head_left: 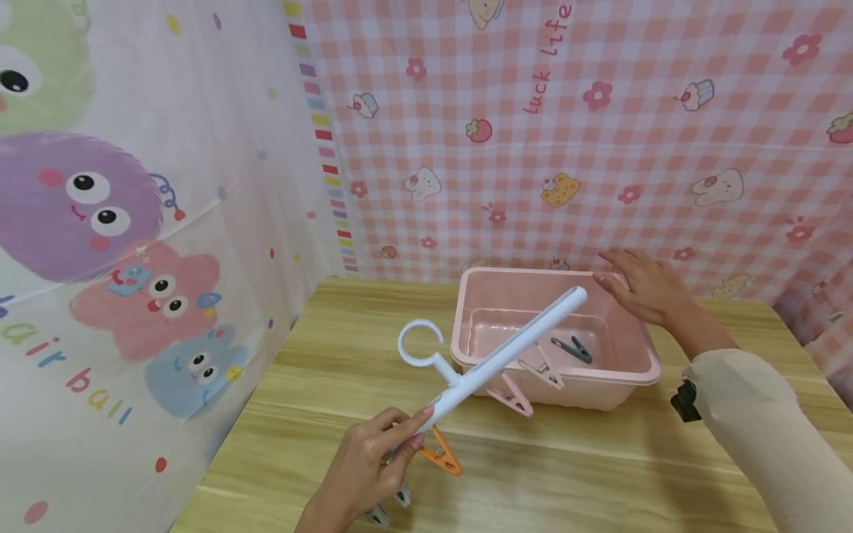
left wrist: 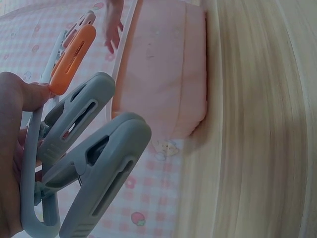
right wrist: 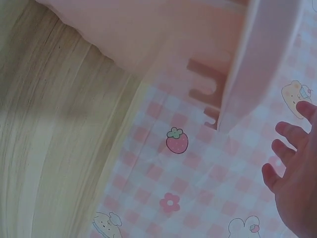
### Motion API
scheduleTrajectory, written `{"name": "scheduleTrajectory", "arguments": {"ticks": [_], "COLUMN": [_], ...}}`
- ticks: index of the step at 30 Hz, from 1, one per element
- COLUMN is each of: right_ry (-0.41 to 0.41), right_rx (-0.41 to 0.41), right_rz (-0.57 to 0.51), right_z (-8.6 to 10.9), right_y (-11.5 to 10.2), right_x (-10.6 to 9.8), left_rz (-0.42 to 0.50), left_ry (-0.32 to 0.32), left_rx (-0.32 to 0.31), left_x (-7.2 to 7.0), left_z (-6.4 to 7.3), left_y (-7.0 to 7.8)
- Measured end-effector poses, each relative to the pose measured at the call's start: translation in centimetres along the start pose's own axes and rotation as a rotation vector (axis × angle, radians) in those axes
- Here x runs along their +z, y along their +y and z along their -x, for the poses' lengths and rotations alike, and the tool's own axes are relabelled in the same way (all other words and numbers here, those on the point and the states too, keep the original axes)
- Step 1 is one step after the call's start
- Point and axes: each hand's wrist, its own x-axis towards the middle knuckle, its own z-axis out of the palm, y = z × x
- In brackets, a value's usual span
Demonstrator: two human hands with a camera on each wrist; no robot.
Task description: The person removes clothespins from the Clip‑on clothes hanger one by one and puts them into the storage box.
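Note:
My left hand (head_left: 373, 455) grips a pale blue clothes hanger (head_left: 509, 352) by one side, tilted up to the right, with its round hook (head_left: 421, 343) pointing to the upper left. Clothespins hang along it: an orange clothespin (head_left: 441, 453) beside my fingertips, a pink clothespin (head_left: 512, 394) and a white clothespin (head_left: 543, 368) farther along, and two grey clothespins (left wrist: 106, 173) at the near end. My right hand (head_left: 643, 285), fingers extended and holding nothing, hovers at the back right corner of a pink plastic basin (head_left: 629, 377). Inside the basin lies a dark grey-green clothespin (head_left: 573, 349).
The basin stands toward the back of a wood-grain table (head_left: 320, 385). Behind it hangs a pink checked cloth (head_left: 506, 215), and a white cartoon-print cloth (head_left: 246, 185) hangs on the left. The hanger's far end overlaps the basin in the head view.

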Motion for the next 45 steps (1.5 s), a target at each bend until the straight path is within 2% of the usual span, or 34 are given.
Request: {"name": "scheduleTrajectory", "arguments": {"ticks": [7, 17, 36, 41, 45], "right_ry": [-0.014, 0.016, 0.025, 0.09, 0.17], "right_rx": [0.023, 0.014, 0.019, -0.063, -0.187], "right_rz": [0.011, 0.015, -0.02, -0.104, -0.288], "right_z": [0.1, 0.5, 1.7, 2.7, 3.8], "right_y": [0.4, 1.0, 1.1, -0.4, -2.6], "right_x": [0.0, -0.3, -0.3, -0.2, 0.5], "left_rz": [0.003, -0.009, -0.006, -0.004, 0.01], "left_ry": [0.002, 0.012, 0.008, 0.012, 0.008], "left_rx": [0.008, 0.032, 0.012, 0.01, 0.001], "left_x": [-0.1, 0.0, 0.1, 0.1, 0.1], "left_z": [-0.2, -0.4, -0.5, -0.5, -0.6], "left_y": [0.1, -0.1, 0.4, 0.4, 0.2]}}
